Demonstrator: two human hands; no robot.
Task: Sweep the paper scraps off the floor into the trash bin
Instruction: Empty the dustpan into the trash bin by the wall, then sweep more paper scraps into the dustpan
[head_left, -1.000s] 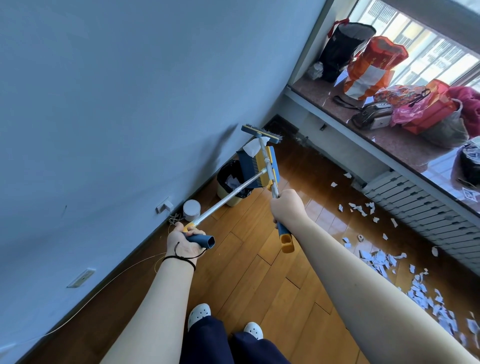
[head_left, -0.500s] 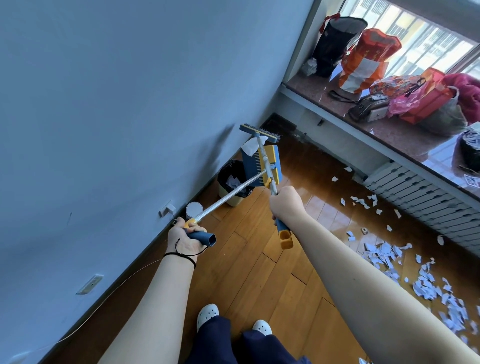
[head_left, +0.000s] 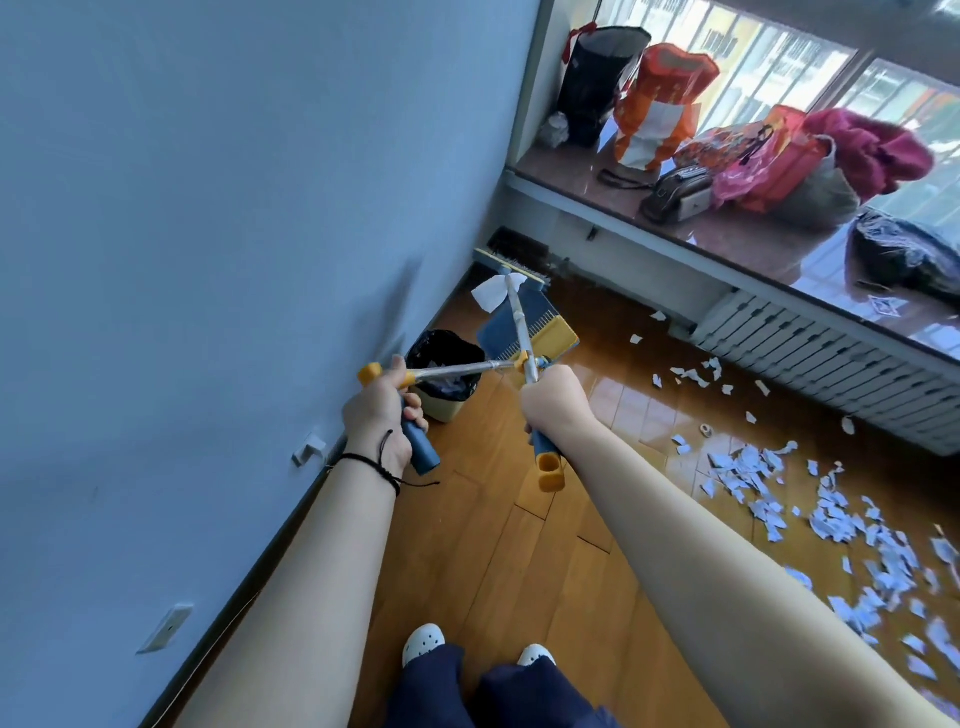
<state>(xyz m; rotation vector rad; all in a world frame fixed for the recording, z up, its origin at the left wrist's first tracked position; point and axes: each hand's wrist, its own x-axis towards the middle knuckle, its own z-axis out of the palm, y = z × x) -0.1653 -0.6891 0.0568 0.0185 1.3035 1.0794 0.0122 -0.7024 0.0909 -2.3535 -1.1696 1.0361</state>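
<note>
White and pale-blue paper scraps (head_left: 810, 499) lie strewn over the glossy wooden plank floor (head_left: 498, 561) on the right, well apart from the small bin with a black liner (head_left: 441, 364) that stands against the blue wall (head_left: 208, 208); a few scraps appear to sit inside the bin already, though most of the mess is not yet collected. One larger white scrap (head_left: 491, 293) clings near the blue and yellow dustpan (head_left: 530, 327), which is raised off the floor just beside and above the bin. The left hand (head_left: 376, 415) is clamped around the blue grip of the dustpan's metal pole, and the right hand (head_left: 553, 397) is wrapped tight on the blue grip of the broom's pole (head_left: 519, 322), whose brush head (head_left: 511, 265) points away toward the corner; the two poles cross. The step in hand looks like emptying a load into the bin. The next move probably calls for tipping the pan's mouth squarely over the liner, then carrying both tools back to the scattered pile beside the white radiator (head_left: 831, 364).
</note>
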